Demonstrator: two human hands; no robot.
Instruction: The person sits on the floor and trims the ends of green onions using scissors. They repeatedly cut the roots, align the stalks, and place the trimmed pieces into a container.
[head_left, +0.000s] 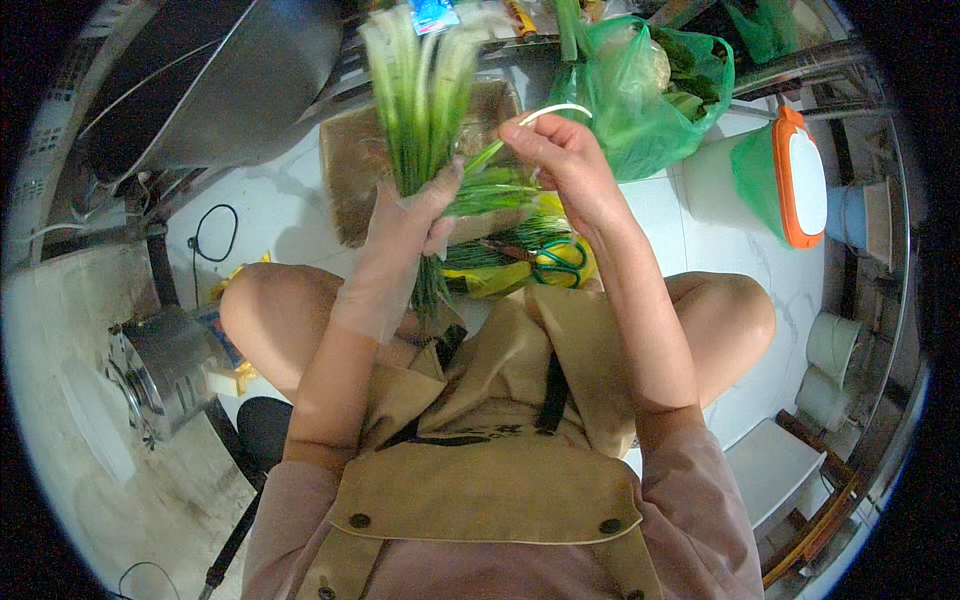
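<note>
My left hand (420, 217), in a thin clear plastic glove, is closed round a bunch of green onions (420, 97), white ends up and slightly blurred, green tips hanging below. To its right, my right hand (559, 157) pinches one green onion stalk (487, 155) between thumb and fingers; its pale end curves out to the right. Under and between the hands lie more green stalks (491, 191). Green-handled scissors (561, 264) rest on a yellow bag (495, 279) with further thin green stalks, in front of my lap.
Beyond my hands stands a brown cardboard box (345, 180) with a plastic lining. A green plastic bag (622, 112) of vegetables is at the upper right, beside a bin with an orange-rimmed lid (806, 180). A metal pot (161, 382) lies left; a black cable (217, 232) is on the floor.
</note>
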